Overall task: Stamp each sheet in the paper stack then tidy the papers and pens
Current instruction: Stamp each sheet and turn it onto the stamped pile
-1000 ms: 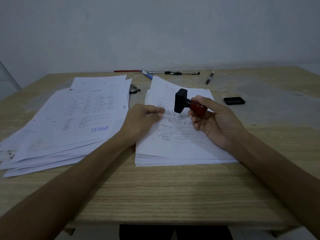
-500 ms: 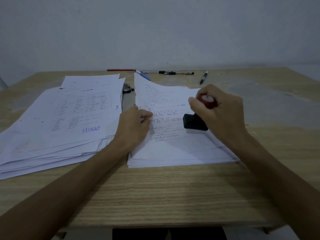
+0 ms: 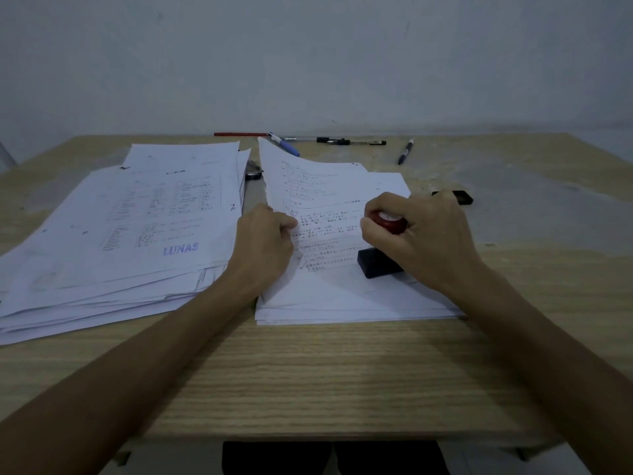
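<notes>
A stack of printed sheets (image 3: 342, 296) lies in the middle of the wooden table (image 3: 308, 378). My right hand (image 3: 424, 234) grips the red handle of a stamp (image 3: 376, 265), whose black base presses flat on the lower right of the top sheet. My left hand (image 3: 263, 241) pinches the left edge of that top sheet, which curls up along its left side. To the left lies a wider, untidy pile of sheets (image 3: 120, 234); its top page bears a blue "LUNAS" mark. Several pens (image 3: 291, 147) lie along the far edge.
A black ink pad (image 3: 460, 197) sits just right of the stack, behind my right hand. A black pen (image 3: 406, 150) lies apart at the far right. A small dark object (image 3: 253, 173) shows between the two piles. A grey wall rises behind the table.
My right hand turned the stamp from sideways in the air to base down, and lowered it onto the top sheet. My left hand curled tighter on the sheet's left edge.
</notes>
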